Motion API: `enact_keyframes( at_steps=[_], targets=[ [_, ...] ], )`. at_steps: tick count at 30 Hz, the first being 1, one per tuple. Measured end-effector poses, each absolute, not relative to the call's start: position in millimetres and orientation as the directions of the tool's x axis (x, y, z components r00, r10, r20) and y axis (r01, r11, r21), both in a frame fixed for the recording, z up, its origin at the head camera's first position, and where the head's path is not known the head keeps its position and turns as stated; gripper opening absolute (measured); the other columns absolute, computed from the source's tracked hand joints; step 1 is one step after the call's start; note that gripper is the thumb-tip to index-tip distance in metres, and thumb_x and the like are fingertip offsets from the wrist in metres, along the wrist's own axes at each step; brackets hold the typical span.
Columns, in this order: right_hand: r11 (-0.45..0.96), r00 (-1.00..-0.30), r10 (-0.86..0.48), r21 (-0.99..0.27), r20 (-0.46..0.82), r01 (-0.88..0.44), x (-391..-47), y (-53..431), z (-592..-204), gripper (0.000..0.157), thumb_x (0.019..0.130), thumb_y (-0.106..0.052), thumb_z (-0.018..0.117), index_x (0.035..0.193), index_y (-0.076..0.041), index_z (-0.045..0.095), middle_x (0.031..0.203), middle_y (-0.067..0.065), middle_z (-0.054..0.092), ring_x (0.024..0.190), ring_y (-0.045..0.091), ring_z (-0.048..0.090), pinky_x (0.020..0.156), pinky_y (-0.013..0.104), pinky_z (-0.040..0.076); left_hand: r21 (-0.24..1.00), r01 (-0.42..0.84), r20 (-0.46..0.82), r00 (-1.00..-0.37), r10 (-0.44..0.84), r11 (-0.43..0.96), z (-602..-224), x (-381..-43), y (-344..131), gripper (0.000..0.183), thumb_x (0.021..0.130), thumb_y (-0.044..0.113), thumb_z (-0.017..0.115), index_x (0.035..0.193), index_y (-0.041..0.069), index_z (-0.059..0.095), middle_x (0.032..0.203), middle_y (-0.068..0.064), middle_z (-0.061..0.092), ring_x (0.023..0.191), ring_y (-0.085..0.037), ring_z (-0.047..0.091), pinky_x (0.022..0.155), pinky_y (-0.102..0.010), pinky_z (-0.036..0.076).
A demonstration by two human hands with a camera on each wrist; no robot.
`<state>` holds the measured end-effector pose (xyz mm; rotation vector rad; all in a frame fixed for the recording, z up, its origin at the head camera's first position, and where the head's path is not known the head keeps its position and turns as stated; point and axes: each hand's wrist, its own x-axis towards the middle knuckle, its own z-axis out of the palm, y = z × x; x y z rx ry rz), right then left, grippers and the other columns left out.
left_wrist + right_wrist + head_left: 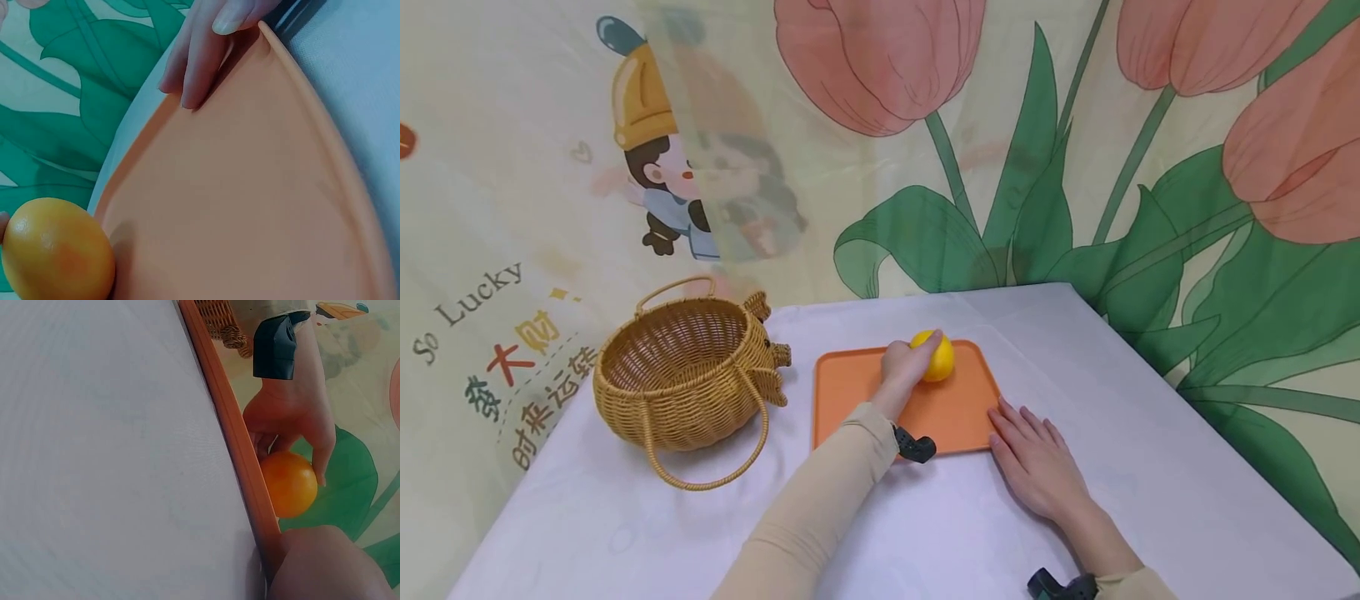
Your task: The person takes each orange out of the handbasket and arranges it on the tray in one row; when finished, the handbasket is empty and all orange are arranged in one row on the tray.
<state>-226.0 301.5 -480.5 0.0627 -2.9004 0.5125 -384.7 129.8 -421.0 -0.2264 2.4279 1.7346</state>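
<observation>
In the head view my left hand (910, 367) holds a smooth, rounded yellow-orange fruit (938, 357) over the far right part of an orange tray (850, 400). The right wrist view shows the left hand (290, 419) from across the tray, its thumb on one side of the fruit (289, 485) and its fingers on the other. My right hand (1037, 458) rests at the tray's near right corner with its fingers extended over the rim. In the left wrist view, the right hand's fingers (203, 69) reach inside the tray's edge, close to the corner.
A wicker basket (700, 417) with an animal-face end and two looped handles stands left of the tray. White cloth (910, 533) covers the table. Behind it hangs a printed backdrop (910, 233) with tulips and a cartoon figure.
</observation>
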Motion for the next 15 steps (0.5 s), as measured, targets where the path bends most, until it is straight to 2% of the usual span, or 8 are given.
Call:
enact_keyframes(
  at_steps=[15],
  targets=[
    [0.937, -0.981, -0.004, -0.342, 0.196, -0.072, -225.0, 303.4, -477.1, 0.057, 0.109, -0.046, 0.041, 0.155, -0.012, 0.047, 0.163, 0.009, 0.035, 0.150, 0.041, 0.026, 0.120, 0.064, 0.010, 0.928, -0.267, -0.279, -0.960, 0.008, 0.261, -416.1, -389.2, 126.7, 0.080, 0.090, 0.060, 0.071, 0.135, -0.004, 0.052, 0.118, -0.014, 0.057, 0.106, -0.030, 0.053, 0.094, -0.040, 0.047]
  ],
)
